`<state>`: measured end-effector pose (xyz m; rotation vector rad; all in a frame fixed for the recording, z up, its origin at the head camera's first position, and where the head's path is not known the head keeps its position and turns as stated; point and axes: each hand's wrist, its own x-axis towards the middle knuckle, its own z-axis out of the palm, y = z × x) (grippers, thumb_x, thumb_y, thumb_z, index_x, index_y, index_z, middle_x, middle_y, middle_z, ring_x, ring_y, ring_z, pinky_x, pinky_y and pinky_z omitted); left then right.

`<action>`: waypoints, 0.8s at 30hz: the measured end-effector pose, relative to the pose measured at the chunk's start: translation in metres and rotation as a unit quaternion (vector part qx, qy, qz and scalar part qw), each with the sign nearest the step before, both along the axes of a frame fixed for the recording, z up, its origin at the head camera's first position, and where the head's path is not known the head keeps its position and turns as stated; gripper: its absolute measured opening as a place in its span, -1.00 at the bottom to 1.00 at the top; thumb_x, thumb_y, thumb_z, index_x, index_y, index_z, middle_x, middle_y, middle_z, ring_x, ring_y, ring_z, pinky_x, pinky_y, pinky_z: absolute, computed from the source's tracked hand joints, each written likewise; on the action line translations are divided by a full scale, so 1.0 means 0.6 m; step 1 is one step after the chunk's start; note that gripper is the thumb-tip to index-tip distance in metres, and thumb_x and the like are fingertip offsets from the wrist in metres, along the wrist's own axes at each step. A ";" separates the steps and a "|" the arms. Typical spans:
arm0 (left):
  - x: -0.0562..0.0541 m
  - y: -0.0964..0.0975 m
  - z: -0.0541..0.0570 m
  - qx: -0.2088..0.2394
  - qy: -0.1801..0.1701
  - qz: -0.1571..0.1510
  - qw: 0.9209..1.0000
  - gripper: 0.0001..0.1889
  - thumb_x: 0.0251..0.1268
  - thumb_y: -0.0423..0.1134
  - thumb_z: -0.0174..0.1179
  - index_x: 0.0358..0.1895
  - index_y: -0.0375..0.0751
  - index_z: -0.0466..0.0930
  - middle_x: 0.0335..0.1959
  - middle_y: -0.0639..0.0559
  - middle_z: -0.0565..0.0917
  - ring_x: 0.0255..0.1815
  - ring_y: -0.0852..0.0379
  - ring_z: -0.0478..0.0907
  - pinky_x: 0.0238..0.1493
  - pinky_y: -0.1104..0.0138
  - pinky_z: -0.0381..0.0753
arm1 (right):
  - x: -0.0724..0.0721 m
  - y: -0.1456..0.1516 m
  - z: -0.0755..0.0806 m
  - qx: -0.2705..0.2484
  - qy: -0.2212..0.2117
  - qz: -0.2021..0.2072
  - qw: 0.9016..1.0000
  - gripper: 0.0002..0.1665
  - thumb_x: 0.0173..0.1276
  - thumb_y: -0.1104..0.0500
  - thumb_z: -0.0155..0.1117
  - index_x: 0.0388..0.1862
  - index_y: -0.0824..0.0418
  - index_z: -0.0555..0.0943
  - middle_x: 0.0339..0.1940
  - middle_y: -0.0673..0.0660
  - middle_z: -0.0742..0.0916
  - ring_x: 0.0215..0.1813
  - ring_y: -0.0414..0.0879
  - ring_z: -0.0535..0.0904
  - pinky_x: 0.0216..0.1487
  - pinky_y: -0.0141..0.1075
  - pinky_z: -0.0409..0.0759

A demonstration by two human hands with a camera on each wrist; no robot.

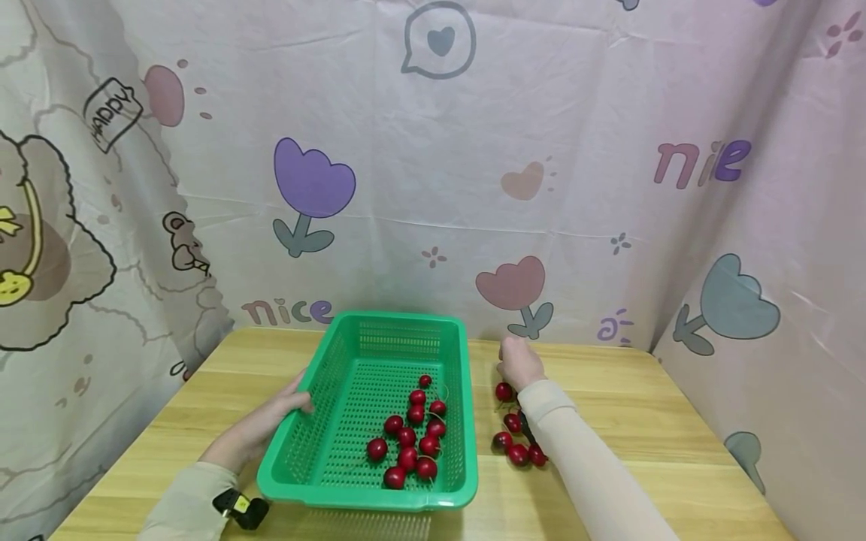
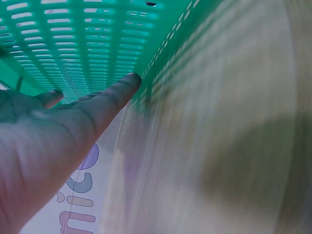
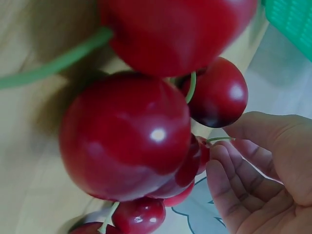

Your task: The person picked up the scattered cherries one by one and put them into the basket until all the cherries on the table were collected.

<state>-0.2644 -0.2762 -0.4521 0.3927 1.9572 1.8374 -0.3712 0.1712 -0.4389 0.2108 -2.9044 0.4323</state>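
My left hand (image 1: 274, 421) grips the left rim of a green plastic basket (image 1: 389, 497), with the thumb over the edge. In the left wrist view, fingers (image 2: 105, 105) lie along the outside of its slotted wall (image 2: 63, 36). Several red cherries (image 1: 407, 436) lie inside, mostly toward the near right. Right of the basket, my right hand (image 1: 522, 364) is at the far end of a group of loose cherries (image 1: 518, 454). Up close, its thumb and fingers pinch the thin green stem (image 3: 220, 139) of a cherry (image 3: 204, 155), which is partly hidden behind larger ones.
The wooden table (image 1: 636, 421) extends on both sides of the basket. A patterned curtain (image 1: 406, 188) hangs behind the table and down both sides. A small black device (image 1: 241, 508) is strapped at the left wrist.
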 end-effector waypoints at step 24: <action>-0.001 0.002 0.001 -0.005 0.003 -0.004 1.000 0.09 0.33 -0.34 -0.08 0.76 0.16 -0.61 0.68 -0.61 -0.15 0.30 -0.39 0.51 0.17 -0.02 0.68 | 0.011 0.027 0.008 -0.008 0.000 -0.009 1.000 -0.65 0.23 0.51 0.30 -0.71 0.27 0.56 -0.49 0.19 0.77 -0.48 -0.08 0.41 -0.38 -0.21 0.53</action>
